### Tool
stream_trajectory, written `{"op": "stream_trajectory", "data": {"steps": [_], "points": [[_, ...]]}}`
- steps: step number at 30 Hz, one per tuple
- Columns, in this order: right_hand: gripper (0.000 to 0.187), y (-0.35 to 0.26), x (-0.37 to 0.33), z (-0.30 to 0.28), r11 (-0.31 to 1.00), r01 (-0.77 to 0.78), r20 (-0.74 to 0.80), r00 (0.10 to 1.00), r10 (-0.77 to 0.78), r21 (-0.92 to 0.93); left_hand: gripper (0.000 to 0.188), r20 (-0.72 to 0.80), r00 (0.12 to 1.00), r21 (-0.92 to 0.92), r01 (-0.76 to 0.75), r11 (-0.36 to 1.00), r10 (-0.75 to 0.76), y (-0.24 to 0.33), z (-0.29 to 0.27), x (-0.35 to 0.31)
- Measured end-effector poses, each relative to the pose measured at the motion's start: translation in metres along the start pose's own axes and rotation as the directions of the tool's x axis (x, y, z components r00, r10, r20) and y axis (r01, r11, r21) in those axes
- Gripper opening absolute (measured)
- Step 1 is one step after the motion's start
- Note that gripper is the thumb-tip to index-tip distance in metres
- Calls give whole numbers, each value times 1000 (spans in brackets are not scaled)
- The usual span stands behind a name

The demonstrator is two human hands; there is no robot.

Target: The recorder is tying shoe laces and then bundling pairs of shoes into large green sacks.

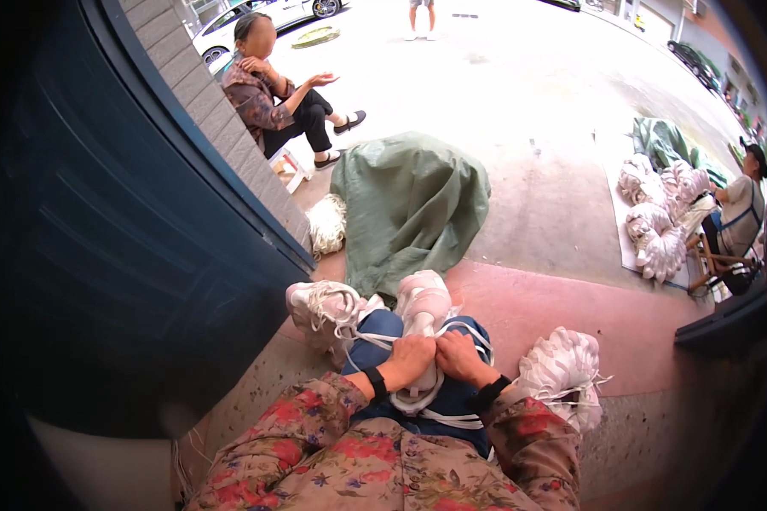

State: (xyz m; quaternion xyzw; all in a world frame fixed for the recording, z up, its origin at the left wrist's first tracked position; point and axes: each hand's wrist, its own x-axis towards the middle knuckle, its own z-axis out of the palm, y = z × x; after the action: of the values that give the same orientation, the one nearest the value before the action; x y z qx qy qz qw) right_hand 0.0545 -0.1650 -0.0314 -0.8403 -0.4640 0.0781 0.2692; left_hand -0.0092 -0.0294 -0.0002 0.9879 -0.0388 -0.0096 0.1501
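The left hand (412, 358) and right hand (458, 354), fingers curled, pinch thin white laces (456, 419) over a pale pink-and-white shoe (424, 300) between blue-trousered knees (380, 324); similar clustered shoes (559, 368) lie right, a crumpled green sheet (413, 209) far.

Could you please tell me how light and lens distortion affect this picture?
Head view: glare washes out the street; head view: the bottom of the blue door looks curved near the dark rim; head view: the left hand and right hand show in softer light.
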Motion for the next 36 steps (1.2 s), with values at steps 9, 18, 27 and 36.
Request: {"op": "stream_trajectory", "data": {"steps": [9, 18, 27, 36], "points": [[22, -14, -8, -8, 998, -40, -82, 996, 44, 57, 15, 29, 993, 4, -111, 994, 110, -9, -4, -8], [10, -36, -26, -10, 851, 47, -222, 972, 83, 523, 30, 353, 930, -665, 327, 672, -103, -19, -37, -18], [10, -46, -129, -240, 500, 530, -726, 435, 533, 685, 23, 171, 984, -734, 165, 659, -56, -36, -16, 49], [11, -52, -313, -354, 661, 603, -894, 289, 341, 447, 23, 177, 984, -243, 9, 970, 35, -25, 5, 61]]}}
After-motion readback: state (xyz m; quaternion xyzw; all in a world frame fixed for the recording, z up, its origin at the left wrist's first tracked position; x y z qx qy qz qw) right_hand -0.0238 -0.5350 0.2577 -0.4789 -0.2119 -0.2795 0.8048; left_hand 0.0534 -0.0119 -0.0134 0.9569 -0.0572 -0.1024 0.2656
